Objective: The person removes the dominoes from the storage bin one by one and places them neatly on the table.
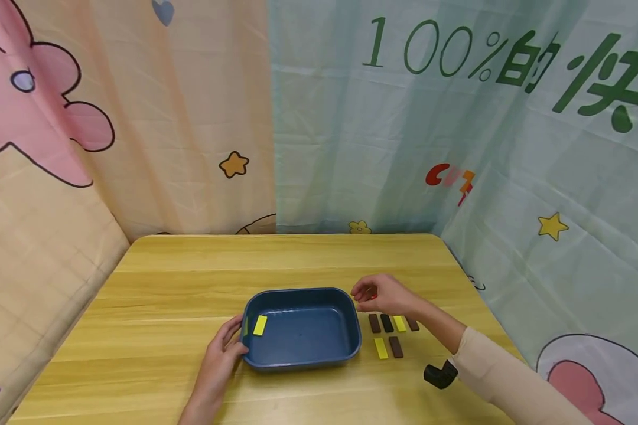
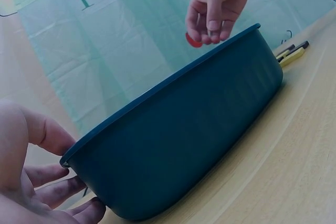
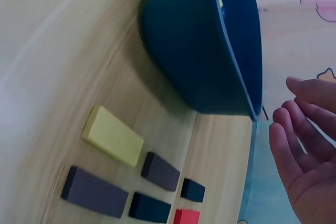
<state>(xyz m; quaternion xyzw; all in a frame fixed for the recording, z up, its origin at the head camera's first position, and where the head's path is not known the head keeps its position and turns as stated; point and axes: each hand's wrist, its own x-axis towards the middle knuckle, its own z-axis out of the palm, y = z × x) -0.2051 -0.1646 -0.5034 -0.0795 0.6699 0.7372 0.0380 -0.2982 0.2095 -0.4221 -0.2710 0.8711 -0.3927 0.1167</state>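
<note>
A dark blue plastic basin [image 1: 300,336] stands on the table with a yellow block [image 1: 260,325] lying near its left end. My left hand [image 1: 220,357] holds the basin's left end, thumb and fingers against the rim and outer wall. At the back right corner hovers my right hand [image 1: 385,295], just outside the rim. Its fingers [image 3: 286,150] are loosely bent, the thumb apart from them, and nothing shows between them. Below that hand, rows of small blocks lie on the table, among them a yellow block [image 3: 113,136], a dark brown block [image 3: 94,192] and a red block [image 3: 186,216].
The wooden table [image 1: 165,307] has printed curtains [image 1: 324,118] along its back and sides. A black camera mount [image 1: 440,375] sticks out beside the right sleeve [image 1: 510,378]. Black blocks [image 3: 149,206] lie among the others to the right of the basin.
</note>
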